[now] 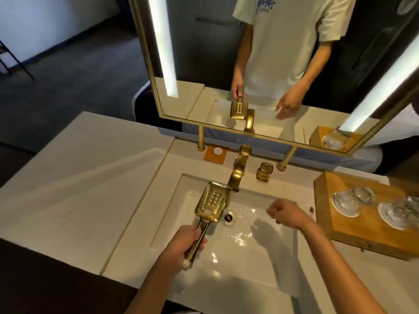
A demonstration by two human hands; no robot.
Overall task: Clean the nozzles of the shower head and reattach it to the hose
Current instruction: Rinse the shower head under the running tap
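The left hand (183,243) is nearest, its fingers (200,243) curled round the straight handle of the gold rectangular metal shower head (212,205), thumb lying along the top. The shower head is held over the left part of the white rectangular sink basin (260,264), nozzle face up, its far corner just beside the spout of the gold tap (238,173). Shallow rippling water lies in the basin around the round metal drain (228,217). The right hand (284,213) hovers over the basin's right side, its fingers loosely curled and holding nothing, well apart from the shower head. On the pale bench (79,177) to the right, a wooden tray (353,232) carries clear glasses (353,198) on white coasters.
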